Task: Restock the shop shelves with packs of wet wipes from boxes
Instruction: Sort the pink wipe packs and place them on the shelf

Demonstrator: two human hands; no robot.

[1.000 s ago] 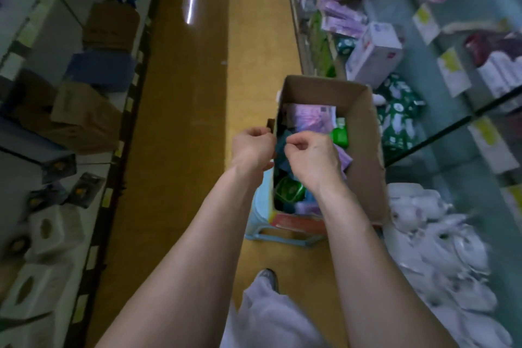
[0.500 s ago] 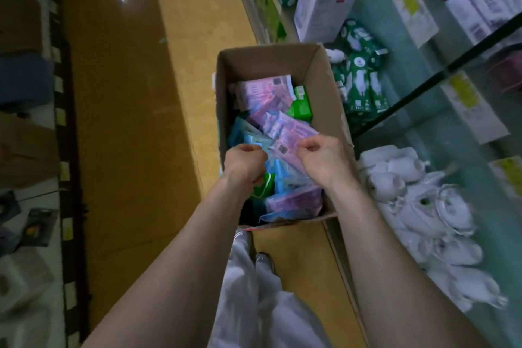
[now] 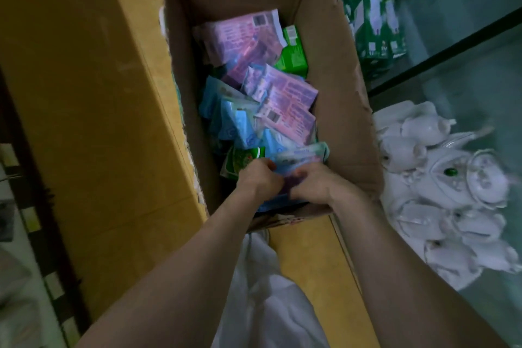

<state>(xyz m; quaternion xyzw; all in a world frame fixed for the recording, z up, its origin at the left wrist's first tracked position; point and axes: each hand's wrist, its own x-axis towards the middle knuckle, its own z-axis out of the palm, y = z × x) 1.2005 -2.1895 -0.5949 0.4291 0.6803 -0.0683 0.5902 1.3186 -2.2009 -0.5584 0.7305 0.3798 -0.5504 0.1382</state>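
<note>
Lower now at the near end of the box (image 3: pixel 339 79), left hand (image 3: pixel 261 179) and right hand (image 3: pixel 317 188) clamp curled fingers on a blue pack (image 3: pixel 295 157).

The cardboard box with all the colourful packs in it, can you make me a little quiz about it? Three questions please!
1. True or false: the cardboard box is empty.
2. Where do the left hand and right hand grip the packs? A: at the box's near end. B: on a shelf. C: on the floor.
3. Fill the gap: the pack in the far right corner, beside the purple packs, is ____.
Key: 1 false; 2 A; 3 green.
</note>
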